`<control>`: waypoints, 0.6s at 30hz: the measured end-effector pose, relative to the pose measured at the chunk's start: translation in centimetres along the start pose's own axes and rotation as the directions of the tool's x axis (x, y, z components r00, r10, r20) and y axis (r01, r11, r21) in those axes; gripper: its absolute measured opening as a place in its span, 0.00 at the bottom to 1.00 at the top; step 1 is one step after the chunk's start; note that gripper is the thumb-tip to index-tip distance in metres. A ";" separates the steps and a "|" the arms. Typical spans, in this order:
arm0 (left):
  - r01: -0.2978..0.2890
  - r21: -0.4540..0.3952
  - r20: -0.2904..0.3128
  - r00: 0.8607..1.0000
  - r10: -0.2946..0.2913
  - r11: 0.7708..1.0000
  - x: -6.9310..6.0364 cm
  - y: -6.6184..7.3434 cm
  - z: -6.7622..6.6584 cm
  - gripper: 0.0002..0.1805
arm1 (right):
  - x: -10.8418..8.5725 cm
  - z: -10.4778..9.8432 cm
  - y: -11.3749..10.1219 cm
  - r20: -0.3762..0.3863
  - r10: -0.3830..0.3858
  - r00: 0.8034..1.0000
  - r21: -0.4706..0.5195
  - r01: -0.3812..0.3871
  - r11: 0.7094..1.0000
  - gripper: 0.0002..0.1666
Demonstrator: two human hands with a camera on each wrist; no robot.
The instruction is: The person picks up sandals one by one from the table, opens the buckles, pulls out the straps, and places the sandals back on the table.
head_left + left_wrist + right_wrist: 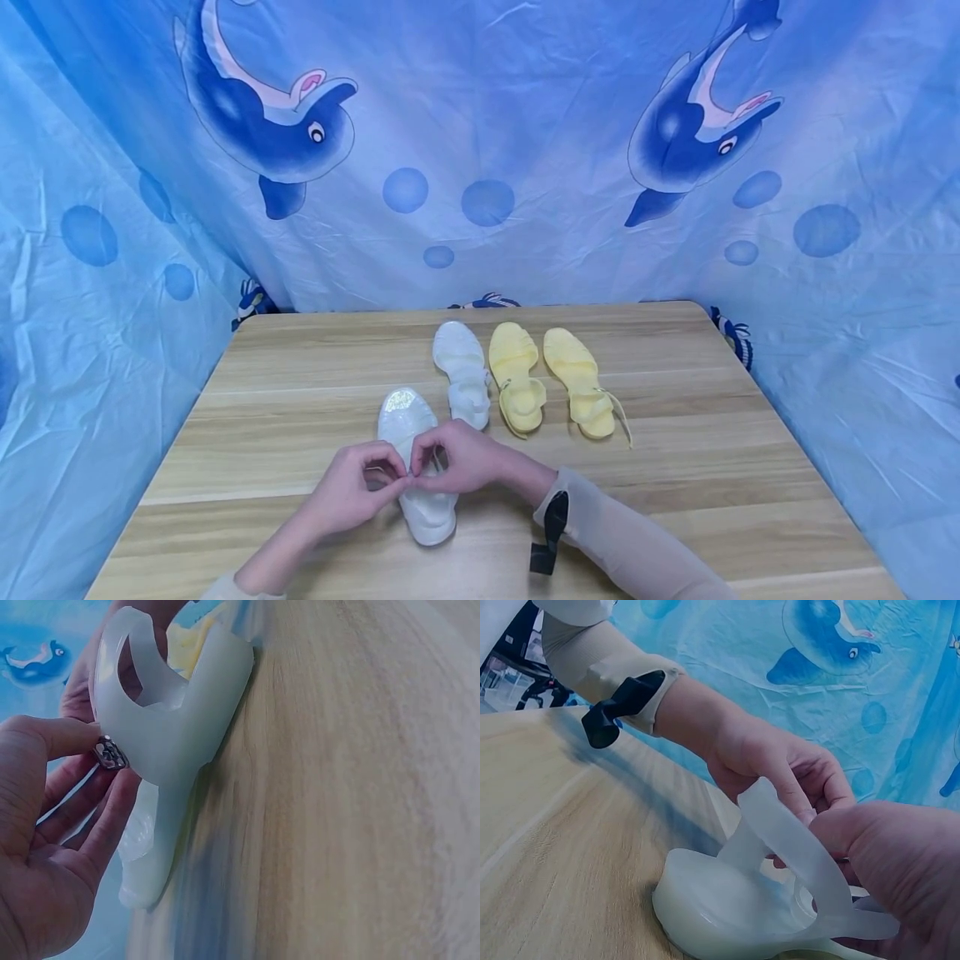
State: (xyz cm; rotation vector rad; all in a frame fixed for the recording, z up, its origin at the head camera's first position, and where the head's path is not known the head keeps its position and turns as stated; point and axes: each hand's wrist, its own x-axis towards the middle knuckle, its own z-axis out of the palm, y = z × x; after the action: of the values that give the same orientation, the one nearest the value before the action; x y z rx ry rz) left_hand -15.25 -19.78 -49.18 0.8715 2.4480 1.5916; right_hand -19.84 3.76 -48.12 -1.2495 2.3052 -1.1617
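a white sandal [432, 510] lies sole-down on the surface [675, 500], below the left grip [356, 492] and right grip [467, 457], toe pointing away from the person, long axis leaning slightly left. the left grip pinches its metal buckle [111, 753], clear only in the left wrist view; the right grip pinches its strap. beyond the right grip: another white sandal [457, 354], two yellow sandals [512, 346].

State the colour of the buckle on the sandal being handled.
The buckle is silver; it shows best in the left wrist view.
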 end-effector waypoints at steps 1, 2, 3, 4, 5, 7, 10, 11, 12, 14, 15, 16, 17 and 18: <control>0.002 -0.003 0.001 1.000 -0.002 1.000 0.0 0.0 0.0 0.05 | 0.0 0.0 0.0 -0.007 0.003 1.000 0.005 -0.003 1.000 0.05; 0.006 -0.005 0.001 1.000 -0.006 1.000 0.0 0.0 0.0 0.05 | 0.0 0.1 0.1 -0.012 0.009 1.000 0.012 -0.008 1.000 0.05; 0.008 -0.006 0.002 1.000 -0.008 1.000 0.0 0.0 -0.1 0.05 | -0.1 0.1 0.1 -0.017 0.014 1.000 0.016 -0.013 1.000 0.05; 0.013 -0.006 0.001 1.000 -0.013 1.000 0.0 0.0 -0.1 0.04 | -0.1 0.1 0.2 -0.022 0.016 1.000 0.012 -0.016 1.000 0.05; 0.015 -0.005 0.000 1.000 -0.015 1.000 0.0 0.0 -0.1 0.04 | -0.2 0.1 0.2 -0.026 0.020 0.999 0.010 -0.020 1.000 0.05; 0.019 -0.004 -0.002 1.000 -0.019 1.000 0.1 0.0 -0.2 0.04 | -0.2 0.1 0.4 -0.031 0.024 0.999 -0.001 -0.024 1.000 0.06; 0.009 -0.011 -0.008 1.000 -0.009 1.000 0.0 0.1 -0.2 0.05 | -0.2 0.2 0.5 -0.036 0.014 0.999 -0.006 -0.014 1.000 0.07; 0.005 -0.014 -0.009 1.000 -0.005 1.000 0.0 0.1 -0.2 0.05 | -0.2 0.2 0.5 -0.039 0.009 0.999 -0.001 -0.009 1.000 0.06; 0.003 -0.020 -0.011 1.000 -0.003 1.000 -0.1 0.0 -0.2 0.05 | -0.1 0.3 0.5 -0.040 0.005 0.999 0.002 -0.004 1.000 0.06; -0.002 -0.027 -0.013 1.000 0.002 1.000 -0.1 0.0 -0.2 0.06 | -0.1 0.3 0.4 -0.044 0.002 0.999 0.021 -0.001 1.000 0.05; 0.001 -0.025 -0.015 1.000 -0.001 1.000 -0.1 0.0 -0.2 0.06 | -0.1 0.4 0.4 -0.047 0.007 0.999 0.032 -0.005 0.999 0.05; 0.003 -0.019 -0.018 1.000 -0.004 1.000 -0.1 0.0 -0.3 0.06 | -0.2 0.4 0.4 -0.051 0.010 0.999 0.039 -0.008 0.999 0.05; 0.004 -0.009 -0.024 1.000 -0.004 1.000 0.0 0.1 -0.4 0.07 | -0.2 0.4 0.5 -0.055 0.014 0.998 0.042 -0.012 0.999 0.04; 0.008 0.005 -0.034 0.999 -0.007 1.000 0.1 0.1 -0.5 0.07 | -0.2 0.4 0.4 -0.062 0.017 0.998 0.041 -0.014 0.999 0.04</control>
State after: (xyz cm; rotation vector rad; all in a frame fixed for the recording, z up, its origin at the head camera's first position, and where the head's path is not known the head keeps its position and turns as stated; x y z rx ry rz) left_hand -15.46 -20.11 -48.84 0.8416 2.4762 1.6119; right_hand -19.70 3.86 -48.75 -1.1955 2.3192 -1.2531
